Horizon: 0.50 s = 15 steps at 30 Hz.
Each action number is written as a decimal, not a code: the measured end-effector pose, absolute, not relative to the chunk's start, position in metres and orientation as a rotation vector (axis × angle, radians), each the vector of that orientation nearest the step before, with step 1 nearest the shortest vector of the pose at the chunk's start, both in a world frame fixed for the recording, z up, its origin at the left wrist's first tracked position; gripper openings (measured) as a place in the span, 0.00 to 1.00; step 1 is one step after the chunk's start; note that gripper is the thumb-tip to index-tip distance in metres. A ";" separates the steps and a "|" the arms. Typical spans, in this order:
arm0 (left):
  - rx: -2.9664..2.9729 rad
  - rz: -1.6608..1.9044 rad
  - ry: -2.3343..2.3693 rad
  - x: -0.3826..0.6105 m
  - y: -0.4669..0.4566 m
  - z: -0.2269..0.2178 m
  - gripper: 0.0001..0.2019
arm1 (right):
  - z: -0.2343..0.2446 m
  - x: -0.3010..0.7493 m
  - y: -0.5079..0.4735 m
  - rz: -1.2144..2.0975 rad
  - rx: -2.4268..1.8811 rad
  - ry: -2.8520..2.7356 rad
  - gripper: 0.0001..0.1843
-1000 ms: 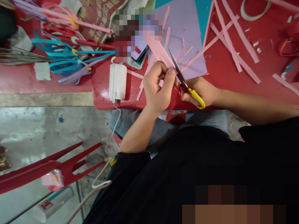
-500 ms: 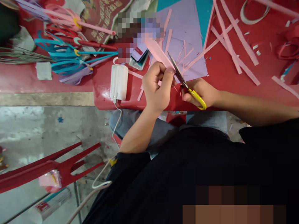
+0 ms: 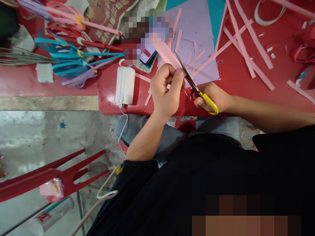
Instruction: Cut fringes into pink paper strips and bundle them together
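A pink paper strip (image 3: 167, 54) is pinched between the thumb and fingers of my left hand (image 3: 167, 88), its free end pointing away from me. My right hand (image 3: 213, 95) holds yellow-handled scissors (image 3: 208, 104). Their blades lie along the strip's edge, beside my left thumb, and look nearly closed. Beneath and beyond the hands is a purple paper sheet (image 3: 201, 29), scattered with thin pink cuttings (image 3: 194, 52). Longer pink strips (image 3: 242, 49) cross each other on the red table (image 3: 278, 78) to the right.
A white power bank (image 3: 125, 86) with a cable stands left of my hands, near a phone (image 3: 148, 56). Further left lie blue looped paper pieces (image 3: 64, 54) and a bundle of thin stems (image 3: 22, 58). A red plastic stool (image 3: 66, 178) is on the floor at lower left.
The scissors have shifted very slightly to the right along with my right hand. My left hand keeps its pinch on the strip, almost unmoved.
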<state>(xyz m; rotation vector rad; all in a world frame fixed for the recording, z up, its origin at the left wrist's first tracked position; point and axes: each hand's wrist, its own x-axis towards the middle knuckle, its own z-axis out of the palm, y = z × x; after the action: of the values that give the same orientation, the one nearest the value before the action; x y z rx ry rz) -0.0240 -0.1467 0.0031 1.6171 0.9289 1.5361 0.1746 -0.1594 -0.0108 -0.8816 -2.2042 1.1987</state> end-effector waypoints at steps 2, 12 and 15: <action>1.609 1.541 0.935 -0.024 -0.146 0.003 0.18 | -0.011 0.175 -0.159 1.222 -0.890 -2.200 0.44; 1.563 1.550 0.927 -0.024 -0.148 0.010 0.18 | -0.009 0.176 -0.159 1.294 -0.887 -2.106 0.39; 1.540 1.547 0.931 -0.024 -0.148 0.011 0.18 | -0.012 0.176 -0.158 1.301 -0.877 -2.106 0.39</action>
<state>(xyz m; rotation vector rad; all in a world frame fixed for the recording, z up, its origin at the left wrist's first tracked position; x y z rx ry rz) -0.0242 -0.1485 0.0110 1.5403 0.9314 1.5471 0.1763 -0.1582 -0.0120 -0.8767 -2.1065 1.3006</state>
